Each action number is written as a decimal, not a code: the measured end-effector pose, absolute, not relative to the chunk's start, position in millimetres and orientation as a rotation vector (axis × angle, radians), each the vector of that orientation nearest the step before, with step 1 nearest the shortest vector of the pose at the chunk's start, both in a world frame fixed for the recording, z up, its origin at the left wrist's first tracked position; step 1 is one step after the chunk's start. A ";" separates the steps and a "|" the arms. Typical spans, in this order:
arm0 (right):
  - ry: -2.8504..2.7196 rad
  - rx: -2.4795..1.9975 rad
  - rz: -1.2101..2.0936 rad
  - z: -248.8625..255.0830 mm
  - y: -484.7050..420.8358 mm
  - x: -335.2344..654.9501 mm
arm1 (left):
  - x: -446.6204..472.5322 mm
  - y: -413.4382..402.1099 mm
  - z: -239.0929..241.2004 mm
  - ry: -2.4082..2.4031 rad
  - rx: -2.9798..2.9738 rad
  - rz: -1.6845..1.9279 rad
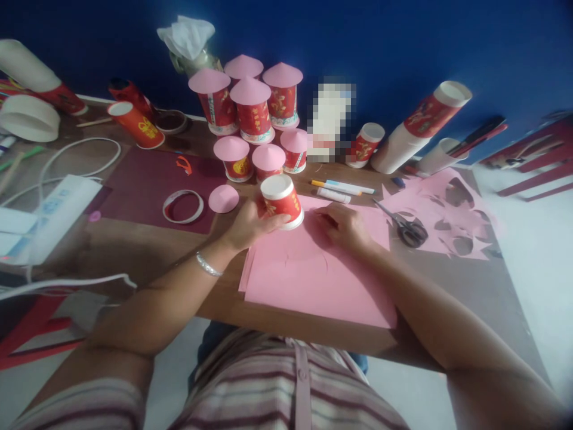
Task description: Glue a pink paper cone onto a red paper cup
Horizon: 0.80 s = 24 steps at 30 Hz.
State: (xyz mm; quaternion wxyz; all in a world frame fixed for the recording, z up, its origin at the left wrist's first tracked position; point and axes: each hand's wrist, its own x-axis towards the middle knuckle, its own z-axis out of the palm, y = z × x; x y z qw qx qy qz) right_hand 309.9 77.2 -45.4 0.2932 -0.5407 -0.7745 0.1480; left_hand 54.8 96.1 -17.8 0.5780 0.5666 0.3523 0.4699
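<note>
My left hand grips a red paper cup with a white rim, held tilted just above a pink paper sheet. My right hand rests on that sheet with its fingers curled, pressing something I cannot make out, maybe a pencil. A pencil arc is drawn on the pink sheet between the hands. A cut pink paper circle lies left of the cup.
Several red cups topped with pink cones stand behind. Scissors lie on cut pink scraps at right. Markers, a tape roll, a maroon sheet, stacked cups and white cables surround the workspace.
</note>
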 end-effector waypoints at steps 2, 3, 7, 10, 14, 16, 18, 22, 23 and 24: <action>-2.068 -1.421 0.402 -42.8 75.7 310.3 | 56.9 93.8 -16.4 0.860 1.447 1.073; -2.070 -1.409 0.408 -40.7 75.1 310.9 | 57.8 92.8 -15.4 0.878 1.527 1.052; -2.095 -1.424 0.422 -33.2 75.9 315.1 | 59.2 91.1 -11.3 0.910 1.806 0.849; -2.113 -1.470 0.341 -32.2 79.9 319.3 | 59.2 92.1 -11.3 0.872 1.870 0.752; -2.116 -1.520 0.130 -28.6 92.1 330.4 | 57.6 95.0 -15.2 0.807 1.923 0.748; -2.099 -1.566 0.039 -24.2 101.8 338.3 | 54.8 96.3 -14.8 0.789 1.957 0.725; -2.087 -1.642 -0.013 -19.9 112.2 345.9 | 50.5 97.2 -11.1 0.811 2.016 0.661; -2.130 -1.747 -0.068 -17.2 124.5 353.2 | 40.6 98.8 -2.1 0.922 2.132 0.506; -2.157 -1.747 -0.097 -17.9 124.9 353.1 | 38.7 99.7 -2.4 0.949 2.135 0.492; -2.192 -1.740 -0.127 -18.9 124.5 352.4 | 37.2 101.0 -4.2 0.965 2.124 0.499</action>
